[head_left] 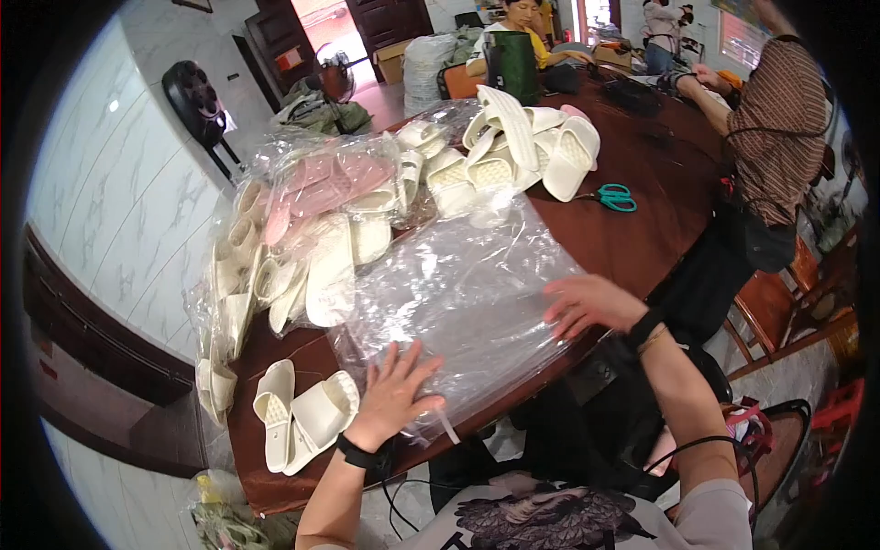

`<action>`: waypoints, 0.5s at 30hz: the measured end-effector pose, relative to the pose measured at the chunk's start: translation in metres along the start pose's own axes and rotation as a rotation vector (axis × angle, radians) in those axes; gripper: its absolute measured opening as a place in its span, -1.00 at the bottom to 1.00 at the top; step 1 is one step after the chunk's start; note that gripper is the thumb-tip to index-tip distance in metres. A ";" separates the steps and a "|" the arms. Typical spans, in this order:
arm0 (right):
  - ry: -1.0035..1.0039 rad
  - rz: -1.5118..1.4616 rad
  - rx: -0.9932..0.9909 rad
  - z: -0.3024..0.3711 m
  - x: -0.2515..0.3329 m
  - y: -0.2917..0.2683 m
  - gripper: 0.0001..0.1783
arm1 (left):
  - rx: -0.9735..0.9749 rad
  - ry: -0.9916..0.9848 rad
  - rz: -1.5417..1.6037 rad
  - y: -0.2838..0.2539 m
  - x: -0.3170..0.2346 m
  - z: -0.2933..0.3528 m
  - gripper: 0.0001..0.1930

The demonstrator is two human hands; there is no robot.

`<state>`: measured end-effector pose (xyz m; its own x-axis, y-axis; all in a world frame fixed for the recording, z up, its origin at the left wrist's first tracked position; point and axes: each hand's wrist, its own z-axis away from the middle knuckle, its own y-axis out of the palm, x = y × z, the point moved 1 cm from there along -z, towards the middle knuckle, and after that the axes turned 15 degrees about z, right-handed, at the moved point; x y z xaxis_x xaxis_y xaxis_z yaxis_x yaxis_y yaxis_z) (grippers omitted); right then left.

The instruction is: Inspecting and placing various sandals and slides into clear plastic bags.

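Observation:
A large clear plastic bag (458, 302) lies flat on the dark red-brown table before me. My left hand (394, 394) rests on its near left corner, fingers spread. Over the bag's right edge is my right hand (591, 304), fingers stretched out; whether it touches the plastic I cannot tell. Just left of my left hand sits a pair of cream slippers (307, 417). Beyond the bag, more cream slippers (486, 165) are piled up, some wrapped in clear plastic. Pink slippers (339, 183) show through a plastic wrapping at the far left.
Teal-handled scissors (616, 197) lie on the table (642, 247) right of the pile. A dark green cylinder (511, 69) stands at the far side. Another person in a patterned shirt (779, 119) works at the right; one in yellow (539, 50) sits beyond. Wooden chairs (765, 307) stand at right.

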<state>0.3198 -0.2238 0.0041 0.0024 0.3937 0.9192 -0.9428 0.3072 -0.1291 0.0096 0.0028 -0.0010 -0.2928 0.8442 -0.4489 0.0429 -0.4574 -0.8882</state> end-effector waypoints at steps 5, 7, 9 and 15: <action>-0.033 0.476 -0.504 -0.017 0.045 -0.020 -0.72 | -0.052 0.102 -0.071 0.002 -0.017 -0.006 -0.33; -0.393 0.415 -0.505 -0.031 0.082 0.021 -0.66 | -0.036 0.079 -0.065 -0.007 -0.006 0.004 -0.32; -0.586 0.683 -0.556 -0.063 0.103 0.037 -0.64 | 0.001 0.053 -0.076 -0.009 -0.002 0.009 -0.32; -0.421 1.339 -0.428 -0.137 0.040 0.011 -0.45 | 0.084 0.051 -0.003 -0.033 -0.006 0.012 -0.31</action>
<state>0.3553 -0.0861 -0.0109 -0.9416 0.3322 0.0549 0.0066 0.1814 -0.9834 -0.0017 0.0100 0.0324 -0.2436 0.8580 -0.4523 -0.0386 -0.4745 -0.8794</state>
